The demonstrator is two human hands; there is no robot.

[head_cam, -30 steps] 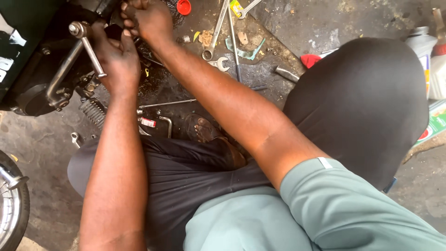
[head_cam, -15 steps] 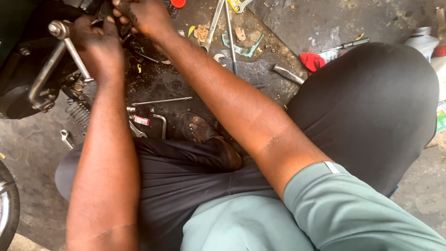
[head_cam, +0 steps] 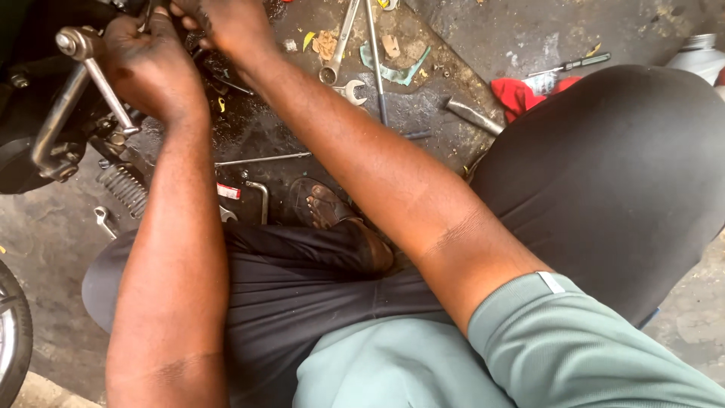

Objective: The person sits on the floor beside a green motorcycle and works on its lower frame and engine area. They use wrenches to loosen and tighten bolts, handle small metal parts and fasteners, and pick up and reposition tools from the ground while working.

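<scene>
Both hands worked at the engine (head_cam: pixel 30 113) at the upper left. The left hand (head_cam: pixel 147 68) was curled shut beside the metal lever (head_cam: pixel 102 83); what it gripped was hidden. The right hand (head_cam: pixel 226 23) was closed too, its hold unclear. Wrenches (head_cam: pixel 340 45) lay on the floor (head_cam: pixel 491 38).

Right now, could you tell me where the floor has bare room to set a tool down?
Bare concrete lies at the top right, between the red rag and the white bottle, and at the lower left between the wheel and the knee. It is crowded round the wrenches, the rod and the spring, below both hands.
</scene>
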